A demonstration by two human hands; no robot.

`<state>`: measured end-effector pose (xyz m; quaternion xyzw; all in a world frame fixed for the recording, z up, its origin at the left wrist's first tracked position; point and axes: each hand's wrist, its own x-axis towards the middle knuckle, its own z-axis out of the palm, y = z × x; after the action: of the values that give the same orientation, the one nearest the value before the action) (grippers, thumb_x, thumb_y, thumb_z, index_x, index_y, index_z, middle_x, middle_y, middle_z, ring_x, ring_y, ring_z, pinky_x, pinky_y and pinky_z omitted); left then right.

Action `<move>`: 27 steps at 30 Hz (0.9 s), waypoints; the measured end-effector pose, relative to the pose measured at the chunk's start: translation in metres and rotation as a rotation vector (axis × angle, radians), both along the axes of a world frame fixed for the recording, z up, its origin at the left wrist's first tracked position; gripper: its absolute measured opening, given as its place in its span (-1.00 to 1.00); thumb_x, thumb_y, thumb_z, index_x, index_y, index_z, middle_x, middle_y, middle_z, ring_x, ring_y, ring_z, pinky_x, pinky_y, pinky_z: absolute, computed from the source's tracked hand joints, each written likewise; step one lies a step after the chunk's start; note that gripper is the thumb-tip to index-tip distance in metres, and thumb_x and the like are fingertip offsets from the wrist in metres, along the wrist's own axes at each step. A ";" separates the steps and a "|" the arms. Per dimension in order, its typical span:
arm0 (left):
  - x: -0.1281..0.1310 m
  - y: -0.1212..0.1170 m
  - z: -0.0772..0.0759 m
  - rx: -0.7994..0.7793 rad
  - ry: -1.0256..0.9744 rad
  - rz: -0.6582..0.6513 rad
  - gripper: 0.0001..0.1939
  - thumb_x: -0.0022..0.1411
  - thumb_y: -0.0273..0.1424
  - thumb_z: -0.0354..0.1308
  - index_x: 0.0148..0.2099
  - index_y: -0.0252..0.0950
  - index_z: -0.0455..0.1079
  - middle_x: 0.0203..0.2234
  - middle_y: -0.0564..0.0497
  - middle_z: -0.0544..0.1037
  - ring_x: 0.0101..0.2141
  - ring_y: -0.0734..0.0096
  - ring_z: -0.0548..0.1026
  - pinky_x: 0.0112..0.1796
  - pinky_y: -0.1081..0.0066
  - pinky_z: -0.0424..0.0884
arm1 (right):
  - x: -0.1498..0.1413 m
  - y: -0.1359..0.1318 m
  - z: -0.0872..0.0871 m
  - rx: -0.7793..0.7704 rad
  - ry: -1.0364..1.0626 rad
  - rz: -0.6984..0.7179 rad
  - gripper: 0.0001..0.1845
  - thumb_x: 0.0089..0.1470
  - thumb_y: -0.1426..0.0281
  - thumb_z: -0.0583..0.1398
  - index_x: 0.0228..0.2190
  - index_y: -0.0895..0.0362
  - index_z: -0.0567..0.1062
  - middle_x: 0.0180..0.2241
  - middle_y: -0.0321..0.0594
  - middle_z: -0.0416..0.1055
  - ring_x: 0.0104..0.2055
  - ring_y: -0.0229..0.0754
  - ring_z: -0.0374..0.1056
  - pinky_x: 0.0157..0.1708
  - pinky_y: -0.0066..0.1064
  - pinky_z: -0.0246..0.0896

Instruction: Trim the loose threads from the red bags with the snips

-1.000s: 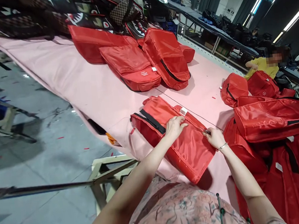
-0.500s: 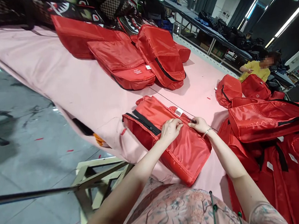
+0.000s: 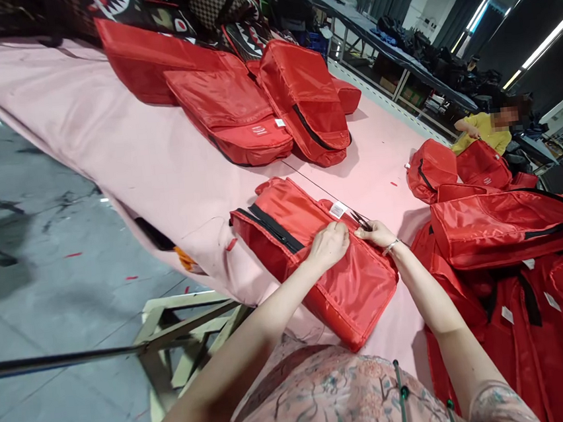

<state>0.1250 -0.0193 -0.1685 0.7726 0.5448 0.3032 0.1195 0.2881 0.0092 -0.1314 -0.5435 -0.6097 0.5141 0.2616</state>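
Note:
A red bag (image 3: 353,290) with a black zipper (image 3: 276,228) lies on the pink-covered table in front of me. My left hand (image 3: 330,245) is closed on the bag's fabric near its middle seam, just below a white label (image 3: 338,209). Close to its right, my right hand (image 3: 377,235) holds small dark thread snips (image 3: 361,220), their blades pointing up and left over the bag's far edge. The fingertips of the left hand are partly hidden, so any thread in them does not show.
Several red bags (image 3: 232,113) lie farther back on the pink table (image 3: 77,104). More red bags (image 3: 506,222) are heaped at the right. Dark patterned bags (image 3: 222,4) stand behind. A person in a yellow top (image 3: 483,130) works at the far right. A wooden frame (image 3: 189,339) stands below the table edge.
My left hand has shifted slightly right along the seam, toward the right hand. The snips have turned so that their blades show more clearly. The bag stays in place.

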 end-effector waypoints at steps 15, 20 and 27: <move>-0.001 -0.003 -0.005 -0.099 -0.280 0.097 -0.77 0.12 -0.27 0.14 -0.17 -0.22 0.35 -0.37 0.00 0.54 -0.26 0.25 0.46 -0.25 0.34 0.33 | -0.005 -0.004 0.011 -0.036 -0.069 -0.013 -0.52 -0.43 0.08 0.32 -0.64 0.17 0.27 -0.73 -0.50 0.01 -0.64 -0.44 -0.08 -0.62 -0.52 -0.24; 0.002 0.000 -0.003 -0.081 -0.210 0.141 -0.83 0.20 -0.28 0.02 -0.26 -0.22 0.38 -0.30 -0.03 0.52 -0.27 0.25 0.45 -0.33 0.36 0.30 | -0.002 0.000 0.004 0.024 -0.099 -0.013 -0.50 -0.42 0.05 0.31 -0.63 0.18 0.27 -0.70 -0.49 0.06 -0.62 -0.44 -0.06 -0.58 -0.53 -0.16; -0.002 0.003 -0.013 0.018 -0.203 0.060 -0.86 0.15 -0.42 -0.05 -0.32 -0.27 0.33 -0.37 -0.04 0.46 -0.34 0.32 0.42 -0.34 0.39 0.29 | -0.002 -0.011 0.014 0.345 -0.579 -0.061 -0.63 -0.04 0.12 0.15 -0.31 0.17 0.34 -0.48 -0.34 0.31 -0.44 -0.30 0.19 -0.39 -0.46 0.07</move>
<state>0.1228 -0.0166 -0.1814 0.7222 0.5501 0.3882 0.1582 0.2857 -0.0014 -0.1170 -0.6327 -0.7202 0.2197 0.1809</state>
